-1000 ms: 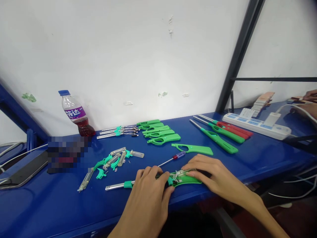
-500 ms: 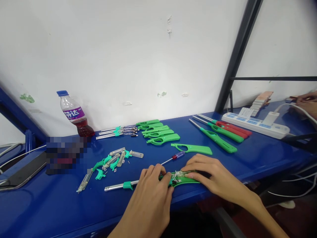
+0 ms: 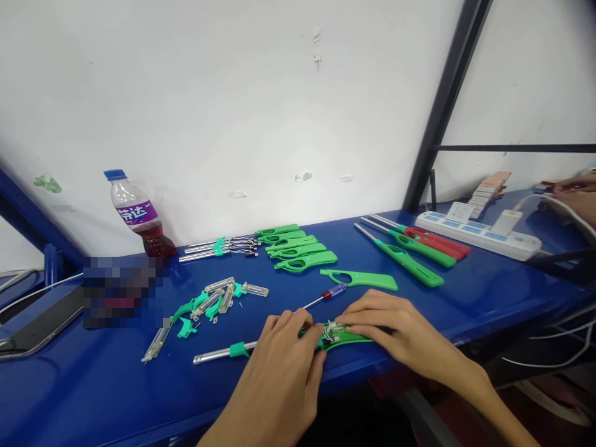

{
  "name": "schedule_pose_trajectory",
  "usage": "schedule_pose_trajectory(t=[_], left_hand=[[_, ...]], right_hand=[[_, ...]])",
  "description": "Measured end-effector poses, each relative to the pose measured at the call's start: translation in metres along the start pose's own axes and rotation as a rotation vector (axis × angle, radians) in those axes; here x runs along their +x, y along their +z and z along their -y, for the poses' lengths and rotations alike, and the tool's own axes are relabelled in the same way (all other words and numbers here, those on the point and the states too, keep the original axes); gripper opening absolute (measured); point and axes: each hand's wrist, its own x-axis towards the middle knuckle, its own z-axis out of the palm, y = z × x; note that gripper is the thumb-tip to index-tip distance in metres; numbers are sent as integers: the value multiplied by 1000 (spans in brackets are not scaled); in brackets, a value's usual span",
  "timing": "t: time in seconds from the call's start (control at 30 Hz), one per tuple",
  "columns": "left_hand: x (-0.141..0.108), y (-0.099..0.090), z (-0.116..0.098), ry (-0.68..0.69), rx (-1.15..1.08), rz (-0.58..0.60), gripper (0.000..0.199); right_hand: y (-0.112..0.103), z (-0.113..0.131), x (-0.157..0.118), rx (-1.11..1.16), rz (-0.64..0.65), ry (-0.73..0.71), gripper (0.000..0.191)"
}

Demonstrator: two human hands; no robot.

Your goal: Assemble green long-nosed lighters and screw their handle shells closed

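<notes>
At the table's front edge lies an opened green gas lighter [image 3: 345, 339], its metal barrel [image 3: 212, 356] pointing left. My left hand [image 3: 282, 375] is closed around its trigger end, fingers curled over the parts there. The fingers of my right hand [image 3: 400, 326] close on the handle end, pressing by a clear fuel tank [image 3: 342, 328] inside the shell. White wires and small parts show between the two hands. Just beyond them lies a screwdriver [image 3: 334, 291] with a purple and red handle, and behind it a loose green half-shell [image 3: 367, 280].
Clear tanks and teal triggers [image 3: 212, 303] lie scattered left of centre. Behind are several barrels with wires [image 3: 218, 248] and stacked green shells [image 3: 302, 251]. Green and red lighters [image 3: 414, 264] lie at right, near a power strip [image 3: 479, 236]. A bottle [image 3: 139, 214] and phone [image 3: 41, 329] stand left.
Both hands keep their places on the lighter, with only a slight shift of the right fingers over the tank. The whole view has drifted a little.
</notes>
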Motion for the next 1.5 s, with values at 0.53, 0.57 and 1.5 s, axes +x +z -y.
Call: schedule_pose_trajectory(t=[0.53,0.57,1.5], left_hand=[[2,-7,-1,0,33,97,35],[2,-6,-1,3,38,99,36],[2,-4,3,17,33,104,36]], right_hand=[[-2,-2,1,54,44,44,27],[-2,-2,1,53,42,47,27],[-5,1,3,95,45,84,25]])
